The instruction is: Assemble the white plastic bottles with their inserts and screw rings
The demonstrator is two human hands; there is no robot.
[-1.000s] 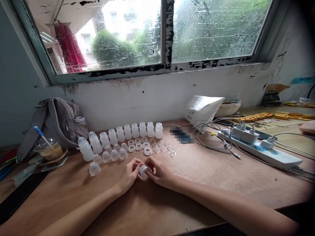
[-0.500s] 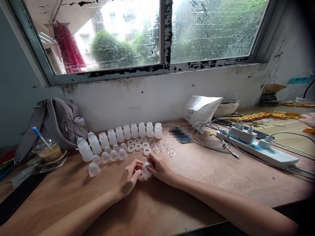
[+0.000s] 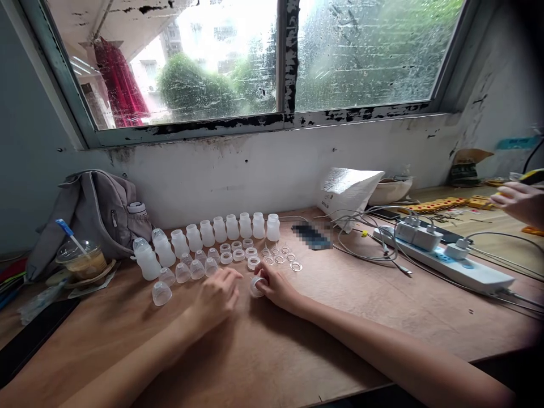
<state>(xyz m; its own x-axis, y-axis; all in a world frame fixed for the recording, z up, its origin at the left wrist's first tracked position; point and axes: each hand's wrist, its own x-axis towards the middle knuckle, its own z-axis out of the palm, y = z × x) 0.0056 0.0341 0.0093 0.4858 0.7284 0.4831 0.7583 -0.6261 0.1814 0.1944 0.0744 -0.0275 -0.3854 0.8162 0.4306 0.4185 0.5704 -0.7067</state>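
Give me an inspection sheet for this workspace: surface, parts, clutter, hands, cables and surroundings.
Surface: brown wooden table, small dark marks toward the right.
Parts: row of bottles, the two leftmost topped; loose clear caps, white rings, thin rings.
Clutter: backpack, drink cup, white bag.
Hands: right hand holds a round piece; left hand near the caps, its grip unclear.
Cables: loose cables beside a power strip with chargers plugged in.
Surroundings: window with peeling frame; stained wall; another person's hand at far right.
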